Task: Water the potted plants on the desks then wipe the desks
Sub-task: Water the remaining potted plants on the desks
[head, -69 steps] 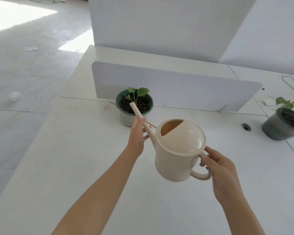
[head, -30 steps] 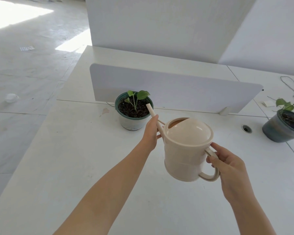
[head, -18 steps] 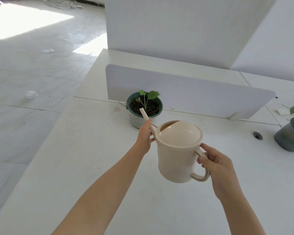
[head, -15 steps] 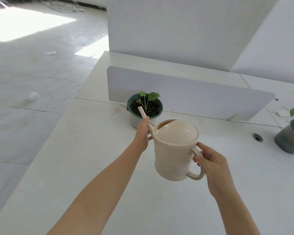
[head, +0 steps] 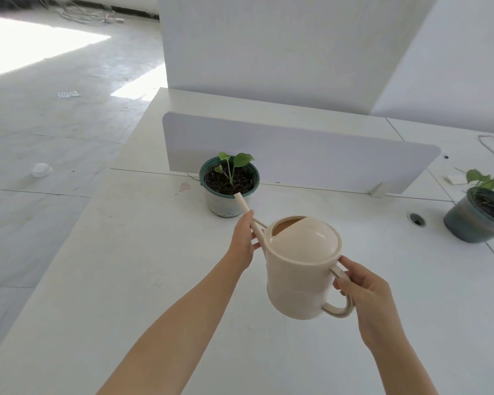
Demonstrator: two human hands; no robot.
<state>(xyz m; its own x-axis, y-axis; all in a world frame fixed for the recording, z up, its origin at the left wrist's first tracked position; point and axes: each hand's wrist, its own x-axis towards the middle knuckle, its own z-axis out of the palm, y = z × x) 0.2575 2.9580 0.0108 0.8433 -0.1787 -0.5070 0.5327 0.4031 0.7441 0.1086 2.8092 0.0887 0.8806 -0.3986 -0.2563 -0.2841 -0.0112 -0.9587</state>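
Both hands hold the cream watering can (head: pixel 303 266), right hand (head: pixel 365 292) gripping its handle, left hand (head: pixel 244 238) pinching the spout, whose tip has returned over the near rim of the green pot (head: pixel 229 185), so pouring looks imminent.

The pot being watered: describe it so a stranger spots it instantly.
On the white desk, look along the low divider panel to its left end. The green-rimmed pot stands there, under the watering can spout; the other pot is dark grey.
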